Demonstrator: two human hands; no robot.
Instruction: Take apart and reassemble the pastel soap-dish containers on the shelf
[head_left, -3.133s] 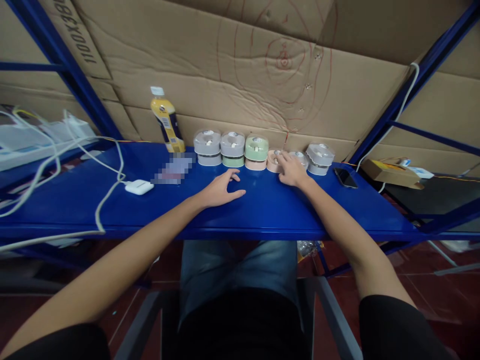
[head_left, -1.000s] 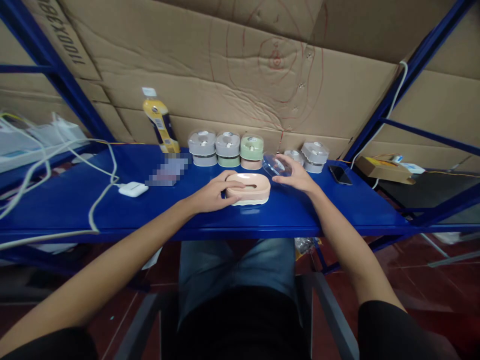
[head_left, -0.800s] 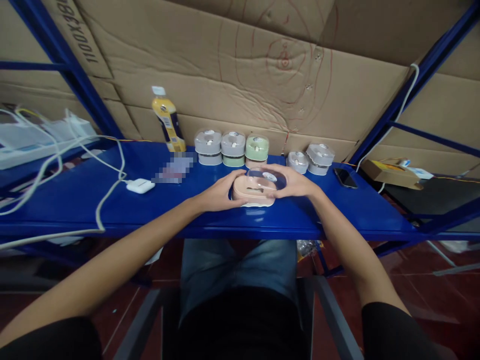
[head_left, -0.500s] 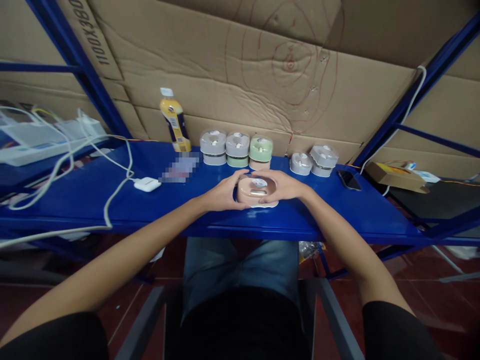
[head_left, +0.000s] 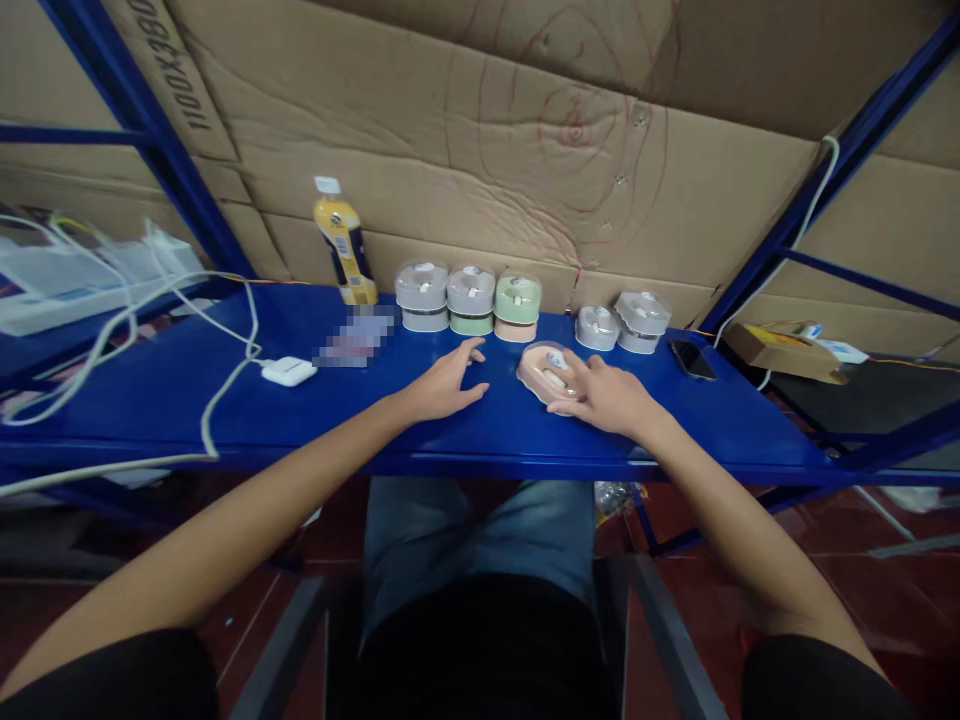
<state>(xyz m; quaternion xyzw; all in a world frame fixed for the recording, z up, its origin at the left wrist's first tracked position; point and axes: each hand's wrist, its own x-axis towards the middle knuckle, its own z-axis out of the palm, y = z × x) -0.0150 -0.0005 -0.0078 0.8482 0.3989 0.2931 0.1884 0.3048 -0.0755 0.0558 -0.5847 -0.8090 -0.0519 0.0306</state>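
A pink lidded container point(head_left: 538, 372) with a clear cover and a round label sits on the blue table, turned at an angle. My right hand point(head_left: 604, 390) grips its right side, the thumb at the near edge and the fingers over the cover. To its left, my left hand point(head_left: 448, 385) is just above the tabletop with thumb and fingers apart, holding nothing. Behind stand similar containers in stacks: a grey stack point(head_left: 423, 295), a grey-over-green stack point(head_left: 471, 298) and a green-over-pink stack point(head_left: 517, 305). Farther right are a single grey container point(head_left: 597, 327) and another grey stack point(head_left: 642, 321).
A yellow drink bottle point(head_left: 345, 245) stands at the back left, near a blurred-out flat item point(head_left: 358, 338). A white earphone case point(head_left: 289, 371) and white cables point(head_left: 225, 385) lie on the left. At right are a phone point(head_left: 691, 359) and an open cardboard box point(head_left: 787, 352).
My left hand has let go of the pink container and moved slightly left. My right hand has shifted the container to the right and turned it.
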